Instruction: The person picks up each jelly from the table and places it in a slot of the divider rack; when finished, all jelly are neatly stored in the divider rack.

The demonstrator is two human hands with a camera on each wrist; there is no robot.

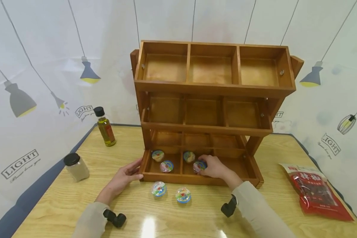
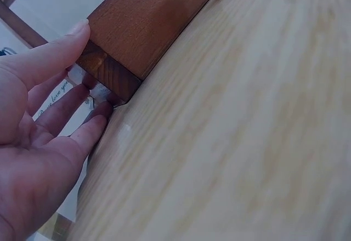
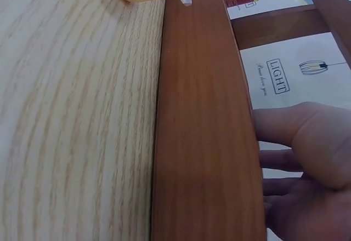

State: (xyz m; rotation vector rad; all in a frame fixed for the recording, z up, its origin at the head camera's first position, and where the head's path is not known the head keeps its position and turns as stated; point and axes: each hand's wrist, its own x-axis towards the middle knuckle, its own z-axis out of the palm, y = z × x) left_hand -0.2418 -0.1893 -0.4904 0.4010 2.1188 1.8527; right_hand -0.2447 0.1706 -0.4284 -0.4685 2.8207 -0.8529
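Observation:
The left hand point(image 1: 123, 180) holds the bottom front left corner of the wooden rack point(image 1: 193, 178); in the left wrist view its thumb lies on the front face of the wood point(image 2: 143, 24) and its fingers are at the end. Inside the bottom tier's middle section, the right hand point(image 1: 214, 168) pinches a small lidded cup point(image 1: 199, 166), beside another cup point(image 1: 189, 157). Two more cups point(image 1: 158, 155) point(image 1: 166, 166) sit in the left section. On the table before the rack are two cups point(image 1: 159, 189) point(image 1: 183, 195). The right wrist view hides the right fingertips behind the rack's front board point(image 3: 205, 109).
An oil bottle point(image 1: 106, 129) and a black-lidded jar point(image 1: 76, 167) stand on the table at the left. A red packet point(image 1: 316, 191) lies at the right. The rack's upper tiers point(image 1: 214, 87) overhang the bottom one.

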